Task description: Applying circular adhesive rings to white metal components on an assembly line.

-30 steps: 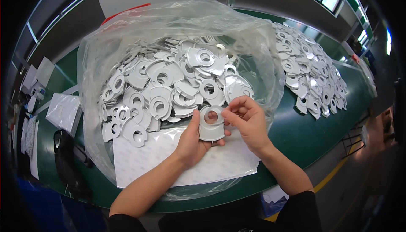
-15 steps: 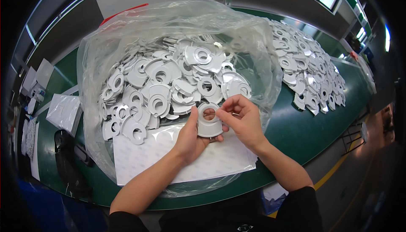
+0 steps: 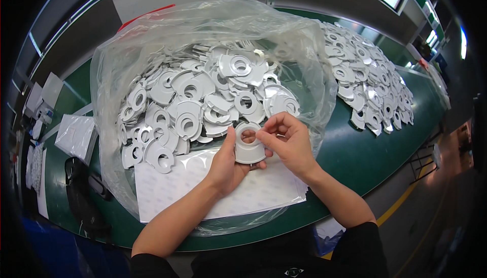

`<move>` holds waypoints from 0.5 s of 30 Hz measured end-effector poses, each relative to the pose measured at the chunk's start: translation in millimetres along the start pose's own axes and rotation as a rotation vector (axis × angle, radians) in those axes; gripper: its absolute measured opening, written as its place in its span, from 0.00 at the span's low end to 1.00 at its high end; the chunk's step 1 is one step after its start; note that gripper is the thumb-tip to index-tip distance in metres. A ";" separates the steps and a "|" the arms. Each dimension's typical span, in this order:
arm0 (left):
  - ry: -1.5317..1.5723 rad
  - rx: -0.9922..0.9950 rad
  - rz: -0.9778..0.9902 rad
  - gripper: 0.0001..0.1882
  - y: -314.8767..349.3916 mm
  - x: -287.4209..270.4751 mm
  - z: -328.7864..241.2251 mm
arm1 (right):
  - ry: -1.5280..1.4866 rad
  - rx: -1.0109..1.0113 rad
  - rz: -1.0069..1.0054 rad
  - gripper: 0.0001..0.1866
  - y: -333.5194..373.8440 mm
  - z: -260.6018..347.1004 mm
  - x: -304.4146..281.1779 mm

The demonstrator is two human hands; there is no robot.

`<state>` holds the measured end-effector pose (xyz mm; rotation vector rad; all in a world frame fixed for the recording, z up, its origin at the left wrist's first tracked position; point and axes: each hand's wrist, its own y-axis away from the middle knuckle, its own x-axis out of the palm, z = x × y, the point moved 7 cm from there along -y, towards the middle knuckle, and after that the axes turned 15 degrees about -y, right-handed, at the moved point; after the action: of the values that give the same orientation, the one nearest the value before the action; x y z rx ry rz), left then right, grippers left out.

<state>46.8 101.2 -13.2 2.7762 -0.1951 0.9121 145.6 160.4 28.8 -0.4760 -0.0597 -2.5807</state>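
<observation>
Behind the pale holed part (image 3: 250,153), fingers of your left hand (image 3: 224,169) are partly hidden. At its right, the exact grip of your right hand (image 3: 291,143) is too small to tell. Below it, the view cuts off your black sleeves (image 3: 361,250).

L hand (image 3: 223,169) holds gry part (image 3: 250,153), R hand (image 3: 291,146) touching it.

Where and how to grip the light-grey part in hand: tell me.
Probably pinch the light-grey part by its broad lower edge, from the near side: that edge is mostly uncovered, while the left hand and right hand crowd its sides.
</observation>
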 end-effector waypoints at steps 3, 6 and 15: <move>0.003 0.000 0.000 0.30 -0.1 -0.2 0.1 | 0.016 0.004 0.003 0.11 0.0 -0.4 0.0; 0.003 -0.001 0.005 0.30 -0.4 -0.6 0.2 | 0.020 -0.002 0.004 0.11 0.1 -0.2 0.0; 0.017 0.011 -0.003 0.25 0.6 0.2 -0.2 | 0.080 -0.027 -0.006 0.10 2.7 3.1 2.9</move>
<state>46.7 100.6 -12.8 2.7767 -0.1834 0.9390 145.6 157.1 32.5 -0.3828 0.0012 -2.6067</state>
